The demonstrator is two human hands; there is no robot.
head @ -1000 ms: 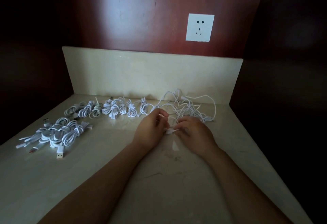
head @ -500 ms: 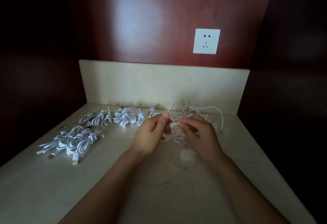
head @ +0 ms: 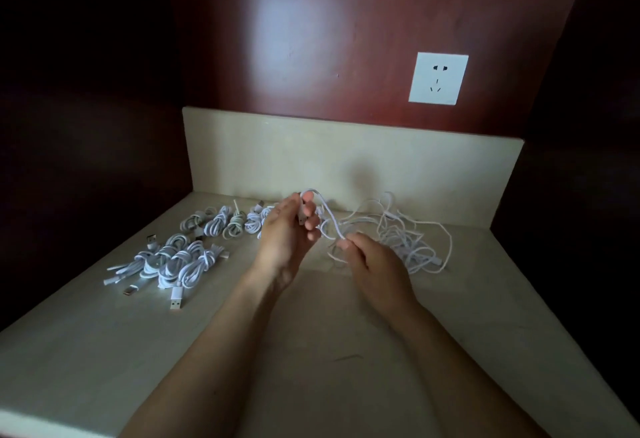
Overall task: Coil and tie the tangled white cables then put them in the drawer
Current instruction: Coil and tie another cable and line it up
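two hands are on one cable (head: 329, 217). your left hand (head: 287, 236) is raised with its fingers (head: 313, 221) curled round the plug end, and a loop of cord arches over the fingertips. your right hand (head: 375, 264) pinches the same cord a little further along, between thumb and forefinger. from there the cord runs off toward 2 o'clock into the loose tangle (head: 401, 240), which lies on the tabletop (head: 311, 351) near its back edge.

this looks like the start of a coil: one end is secured and the first loop is formed, but nothing is tied yet. much of the job seems done, since a row of tied bundles (head: 225, 224) sits at 10 o'clock and a nearer heap of bundles (head: 173, 261) at 9 o'clock. only that tangle is left to work through.

next, keep the plug end pinned and let your right hand feed cord in even loops over the left fingers. draw it out of the tangle gently so no knot pulls tight, then wrap the tail round the coil. no drawer is in view, so you will have to find it afterwards.

the tabletop is pale and stone-like, with a few faint marks. a low upstand (head: 346, 153) of the same material runs along 12 o'clock. above it is a red-brown wood panel (head: 311, 39) carrying a white wall socket (head: 438, 78) at 1 o'clock. both sides are dark, and the light is dim.
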